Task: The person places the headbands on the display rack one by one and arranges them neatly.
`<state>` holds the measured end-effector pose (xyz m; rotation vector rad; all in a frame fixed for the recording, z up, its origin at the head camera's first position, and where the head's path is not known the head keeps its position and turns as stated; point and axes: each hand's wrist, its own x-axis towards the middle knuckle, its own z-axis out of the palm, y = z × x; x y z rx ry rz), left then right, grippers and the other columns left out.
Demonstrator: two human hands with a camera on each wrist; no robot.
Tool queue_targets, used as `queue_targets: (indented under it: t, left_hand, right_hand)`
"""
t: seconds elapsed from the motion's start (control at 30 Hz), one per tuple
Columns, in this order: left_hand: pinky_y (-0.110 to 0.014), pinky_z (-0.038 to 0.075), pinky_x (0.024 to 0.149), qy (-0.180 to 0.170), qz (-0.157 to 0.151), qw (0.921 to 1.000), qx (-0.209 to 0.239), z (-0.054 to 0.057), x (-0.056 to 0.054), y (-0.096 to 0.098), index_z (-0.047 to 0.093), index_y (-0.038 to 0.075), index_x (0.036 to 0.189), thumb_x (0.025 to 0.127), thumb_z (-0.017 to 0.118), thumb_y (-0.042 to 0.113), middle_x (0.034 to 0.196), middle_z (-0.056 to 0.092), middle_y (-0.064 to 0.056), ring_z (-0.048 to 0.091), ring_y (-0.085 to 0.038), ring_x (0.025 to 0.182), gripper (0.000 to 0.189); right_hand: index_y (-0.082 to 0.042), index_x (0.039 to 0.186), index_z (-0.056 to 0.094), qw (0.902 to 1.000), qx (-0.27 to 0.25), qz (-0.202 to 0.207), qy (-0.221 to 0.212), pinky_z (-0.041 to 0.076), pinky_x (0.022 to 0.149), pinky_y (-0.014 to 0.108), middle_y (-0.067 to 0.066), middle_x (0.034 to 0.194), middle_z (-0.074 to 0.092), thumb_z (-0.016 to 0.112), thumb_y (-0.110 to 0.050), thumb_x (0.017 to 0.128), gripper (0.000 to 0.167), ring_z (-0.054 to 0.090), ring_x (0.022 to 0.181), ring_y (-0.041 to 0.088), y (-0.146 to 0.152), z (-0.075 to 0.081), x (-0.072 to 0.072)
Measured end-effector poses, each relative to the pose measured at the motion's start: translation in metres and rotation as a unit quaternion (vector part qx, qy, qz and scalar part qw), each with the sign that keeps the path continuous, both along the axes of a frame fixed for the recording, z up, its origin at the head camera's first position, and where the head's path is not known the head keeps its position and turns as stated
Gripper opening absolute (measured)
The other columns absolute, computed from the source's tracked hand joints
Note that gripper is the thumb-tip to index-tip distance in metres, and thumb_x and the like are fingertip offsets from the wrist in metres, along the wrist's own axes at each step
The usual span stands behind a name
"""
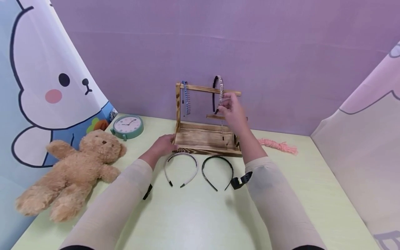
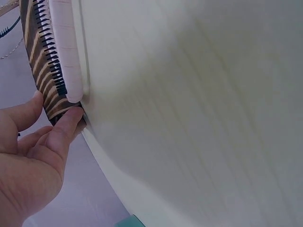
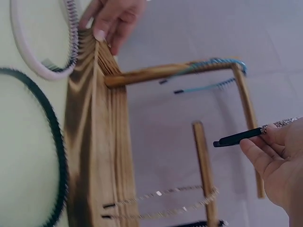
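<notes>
A wooden headband rack stands at the back of the table. My left hand grips the front left corner of its base, thumb and fingers on either side in the left wrist view. My right hand pinches a glittery headband near one dark-tipped end. That headband arches over the right part of the upper bar; whether it touches the bar I cannot tell. At the bar's left end hangs a blue headband. Thin beaded headbands hang on the short lower bar, next to a dark one.
In front of the rack lie a white headband and a black headband. A teddy bear and a green-rimmed clock are on the left. A pink yarn bundle lies to the right, and a purple backdrop rises behind.
</notes>
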<state>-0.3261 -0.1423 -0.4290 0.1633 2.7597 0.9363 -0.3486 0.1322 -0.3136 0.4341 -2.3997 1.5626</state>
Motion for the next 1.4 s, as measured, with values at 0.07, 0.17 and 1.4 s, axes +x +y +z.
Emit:
queue_targets:
  t: [0.07, 0.17, 1.4]
  left_hand:
    - [-0.054, 0.021, 0.12, -0.002, 0.001, 1.0, 0.0, 0.0, 0.0, 0.0, 0.029, 0.009, 0.155, 0.099, 0.057, 0.023, 0.156, 0.034, -0.02, 0.027, -0.042, 0.145, 0.064]
    - [-0.054, 0.021, 0.12, -0.004, 0.003, 1.0, -0.002, 0.0, 0.0, 0.0, 0.029, 0.01, 0.155, 0.099, 0.057, 0.024, 0.156, 0.034, -0.02, 0.027, -0.041, 0.145, 0.064]
    - [-0.054, 0.022, 0.119, -0.01, 0.013, 0.9999, 0.0, -0.001, -0.001, 0.0, 0.028, 0.008, 0.154, 0.098, 0.058, 0.026, 0.157, 0.032, -0.021, 0.027, -0.042, 0.145, 0.066]
  right_hand:
    - [-0.011, 0.132, 0.046, 1.0, 0.001, 0.006, -0.007, 0.057, 0.085, 0.041, 0.015, 0.106, 0.064, 0.059, -0.007, 0.097, 0.038, 0.066, 0.098, 0.035, -0.008, -0.004, -0.001]
    - [-0.013, 0.132, 0.046, 0.9998, 0.001, 0.017, -0.008, 0.058, 0.085, 0.037, 0.013, 0.105, 0.064, 0.06, -0.008, 0.097, 0.038, 0.067, 0.095, 0.03, -0.018, -0.01, -0.001]
    - [-0.019, 0.15, 0.036, 0.9918, 0.112, 0.027, -0.056, 0.05, 0.101, 0.035, 0.001, 0.133, 0.06, 0.06, -0.028, 0.098, 0.058, 0.057, 0.121, 0.017, -0.042, -0.029, -0.003]
